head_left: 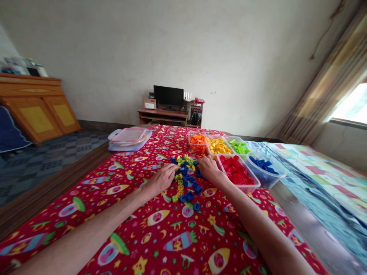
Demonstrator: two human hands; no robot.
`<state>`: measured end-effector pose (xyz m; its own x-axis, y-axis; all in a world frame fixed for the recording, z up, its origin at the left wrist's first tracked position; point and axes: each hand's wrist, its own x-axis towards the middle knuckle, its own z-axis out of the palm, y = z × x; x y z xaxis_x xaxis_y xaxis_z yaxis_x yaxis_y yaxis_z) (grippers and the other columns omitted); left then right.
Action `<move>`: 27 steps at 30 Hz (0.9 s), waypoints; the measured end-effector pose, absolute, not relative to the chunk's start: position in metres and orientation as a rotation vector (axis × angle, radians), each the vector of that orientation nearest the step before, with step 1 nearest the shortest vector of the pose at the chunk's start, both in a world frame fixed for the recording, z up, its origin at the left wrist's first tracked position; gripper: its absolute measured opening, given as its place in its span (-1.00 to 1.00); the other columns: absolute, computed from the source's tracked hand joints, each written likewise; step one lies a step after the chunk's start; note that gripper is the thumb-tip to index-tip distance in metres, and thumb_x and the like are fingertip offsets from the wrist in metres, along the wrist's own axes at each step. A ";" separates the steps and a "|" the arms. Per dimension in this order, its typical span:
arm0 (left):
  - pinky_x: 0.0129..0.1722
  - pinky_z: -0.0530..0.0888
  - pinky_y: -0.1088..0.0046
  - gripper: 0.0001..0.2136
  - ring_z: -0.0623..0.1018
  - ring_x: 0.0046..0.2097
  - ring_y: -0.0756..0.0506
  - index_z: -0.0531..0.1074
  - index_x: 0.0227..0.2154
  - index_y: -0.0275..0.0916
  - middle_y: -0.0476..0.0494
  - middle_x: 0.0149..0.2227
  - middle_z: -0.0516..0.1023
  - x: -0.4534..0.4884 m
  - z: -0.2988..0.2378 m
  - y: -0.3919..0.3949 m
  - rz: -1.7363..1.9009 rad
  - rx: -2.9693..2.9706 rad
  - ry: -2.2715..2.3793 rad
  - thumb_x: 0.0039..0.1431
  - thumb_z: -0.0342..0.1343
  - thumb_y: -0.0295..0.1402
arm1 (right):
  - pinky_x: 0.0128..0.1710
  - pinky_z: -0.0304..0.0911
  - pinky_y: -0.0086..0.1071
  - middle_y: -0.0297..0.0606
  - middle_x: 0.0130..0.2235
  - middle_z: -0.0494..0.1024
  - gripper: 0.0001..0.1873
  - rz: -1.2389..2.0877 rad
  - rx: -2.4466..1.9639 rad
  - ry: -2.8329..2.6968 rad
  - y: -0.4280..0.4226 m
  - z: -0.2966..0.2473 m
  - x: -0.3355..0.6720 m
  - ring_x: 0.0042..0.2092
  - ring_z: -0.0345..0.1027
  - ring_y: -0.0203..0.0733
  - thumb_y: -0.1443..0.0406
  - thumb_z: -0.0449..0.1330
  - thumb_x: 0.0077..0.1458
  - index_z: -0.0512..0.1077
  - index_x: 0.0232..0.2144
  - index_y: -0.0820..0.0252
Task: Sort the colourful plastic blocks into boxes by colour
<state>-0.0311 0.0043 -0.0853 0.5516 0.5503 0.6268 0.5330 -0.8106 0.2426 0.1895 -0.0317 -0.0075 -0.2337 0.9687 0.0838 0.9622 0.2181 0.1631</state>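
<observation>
A loose pile of small toy building blocks (185, 176), blue, yellow and green, lies on the red patterned tablecloth (149, 236). At the pile's left edge is my left hand (166, 176), its fingers bent together against the blocks. My right hand (208, 167) reaches to the pile's right edge, beside the tub of red blocks (236, 170). Its fingers are drawn together and point down. Whatever lies under the fingertips of either hand is hidden. A few blue blocks (196, 206) lie apart on the near side of the pile.
Behind and right of the pile stand tubs of orange blocks (197, 140), yellow blocks (219, 146), green blocks (239, 146) and blue blocks (263, 164). Stacked plastic lids (130, 138) rest at the far left. Beyond the table are a monitor (168, 96) and a wooden cabinet (37, 107).
</observation>
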 end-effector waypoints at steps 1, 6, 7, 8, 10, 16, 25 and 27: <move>-0.02 0.46 0.35 -0.70 0.51 -0.08 -0.11 0.43 -0.08 -0.27 -0.21 -0.13 0.51 -0.031 -0.085 0.004 1.122 2.745 0.960 0.28 -0.19 -0.45 | -0.09 0.26 -0.27 -0.01 -0.07 0.47 -0.62 0.265 1.924 2.399 -0.032 -0.007 0.188 0.05 0.26 0.00 0.49 -0.10 0.19 0.43 -0.09 0.26; -0.02 0.47 0.33 -0.69 0.51 -0.07 -0.12 0.44 -0.08 -0.24 -0.19 -0.13 0.51 -0.032 -0.083 0.004 1.106 2.751 0.961 0.27 -0.18 -0.45 | -0.11 0.28 -0.28 0.03 -0.08 0.49 -0.60 0.222 1.952 2.335 -0.034 -0.003 0.187 0.06 0.27 0.01 0.53 -0.11 0.15 0.46 -0.12 0.32; -0.02 0.47 0.33 -0.68 0.51 -0.07 -0.12 0.44 -0.07 -0.23 -0.19 -0.12 0.51 -0.032 -0.083 0.004 1.102 2.753 0.962 0.27 -0.18 -0.44 | -0.11 0.27 -0.28 0.05 -0.07 0.49 -0.59 0.228 1.961 2.328 -0.034 -0.003 0.188 0.05 0.29 0.00 0.54 -0.12 0.15 0.45 -0.11 0.34; -0.02 0.47 0.32 -0.68 0.51 -0.07 -0.12 0.44 -0.07 -0.23 -0.19 -0.12 0.51 -0.031 -0.083 0.004 1.099 2.754 0.963 0.27 -0.18 -0.44 | -0.11 0.27 -0.28 0.06 -0.06 0.48 -0.59 0.229 1.965 2.325 -0.035 -0.003 0.190 0.02 0.31 -0.01 0.54 -0.12 0.15 0.45 -0.10 0.36; -0.01 0.46 0.30 -0.68 0.51 -0.06 -0.13 0.44 -0.07 -0.23 -0.19 -0.12 0.52 -0.031 -0.083 0.004 1.095 2.754 0.970 0.27 -0.19 -0.43 | -0.11 0.26 -0.27 0.06 -0.07 0.49 -0.59 0.223 1.963 2.336 -0.035 -0.005 0.193 -0.03 0.35 -0.03 0.55 -0.12 0.14 0.45 -0.11 0.37; -0.03 0.47 0.29 -0.67 0.51 -0.07 -0.13 0.43 -0.07 -0.24 -0.21 -0.11 0.52 -0.031 -0.081 0.002 1.068 2.740 0.979 0.27 -0.20 -0.43 | -0.14 0.23 -0.29 0.03 -0.13 0.50 -0.61 0.254 1.939 2.516 -0.035 -0.004 0.198 -0.11 0.37 -0.05 0.51 -0.12 0.16 0.44 -0.12 0.30; -0.02 0.47 0.29 -0.69 0.51 -0.06 -0.13 0.44 -0.10 -0.26 -0.23 -0.12 0.52 -0.031 -0.080 0.000 1.071 2.729 0.988 0.27 -0.19 -0.43 | -0.15 0.22 -0.37 -0.01 -0.13 0.50 -0.62 0.380 2.145 2.469 0.004 0.029 0.266 -0.12 0.37 -0.13 0.55 -0.06 0.09 0.44 -0.12 0.34; -0.01 0.46 0.30 -0.69 0.50 -0.05 -0.13 0.44 -0.10 -0.26 -0.22 -0.11 0.52 -0.031 -0.078 0.000 1.058 2.734 0.995 0.27 -0.19 -0.43 | -0.18 0.24 -0.39 -0.03 -0.17 0.52 -0.64 0.376 2.287 2.341 0.024 0.035 0.298 -0.15 0.40 -0.13 0.55 -0.02 0.05 0.49 -0.19 0.32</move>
